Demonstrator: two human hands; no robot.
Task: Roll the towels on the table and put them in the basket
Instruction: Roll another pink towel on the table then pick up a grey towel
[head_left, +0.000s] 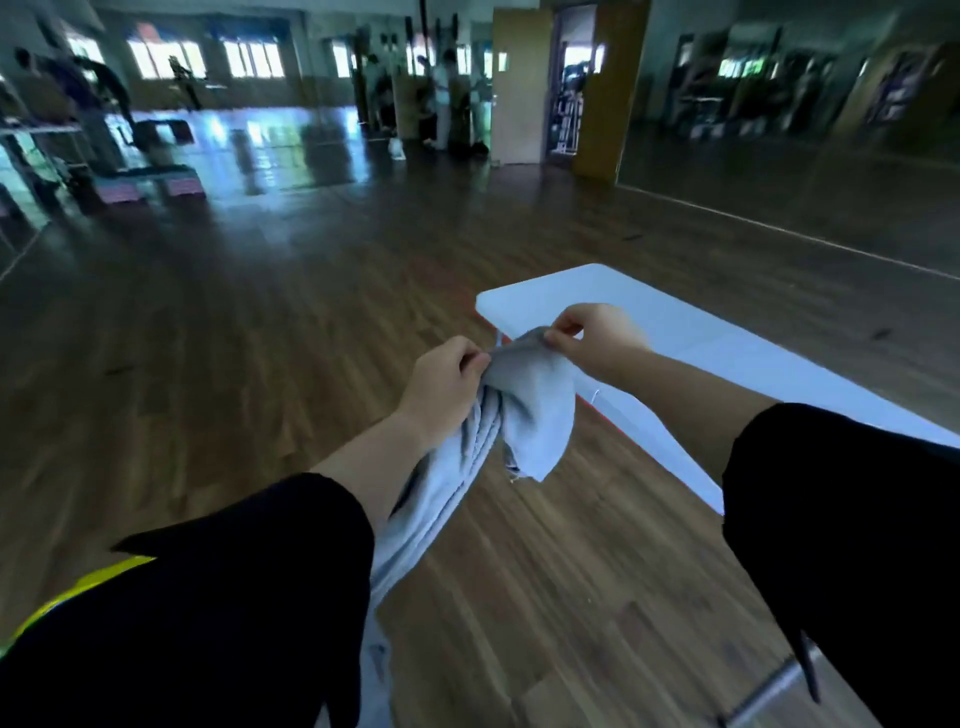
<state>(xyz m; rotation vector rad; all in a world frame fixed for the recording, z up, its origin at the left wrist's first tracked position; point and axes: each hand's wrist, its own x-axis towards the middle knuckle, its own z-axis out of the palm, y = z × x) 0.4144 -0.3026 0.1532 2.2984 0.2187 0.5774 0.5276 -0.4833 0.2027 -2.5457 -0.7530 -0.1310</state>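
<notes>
The left hand (447, 379) pinches the upper edge of a pale grey-blue towel (530, 410) between thumb and curled fingers, and a thick gathered bunch of the cloth passes under its palm. The right hand (592, 338) pinches the same edge a little farther along, thumb and forefinger closed on a small fold, the other fingers curled in. Between the two hands the towel's top edge is drawn fairly taut. Below it a loose corner hangs free, and the long bunched remainder trails down beside the left forearm towards the bottom of the view. The towel is held in the air over the dark wooden floor (260, 338), just off the near-left edge of the white table (727, 358), whose top runs away to the right behind the right forearm. Both forearms come out of black sleeves (234, 597). A yellow object (83, 584) shows at the lower left edge, mostly hidden by the left sleeve, so I cannot tell what it is. A grey metal bar (769, 691) lies at the bottom right.
</notes>
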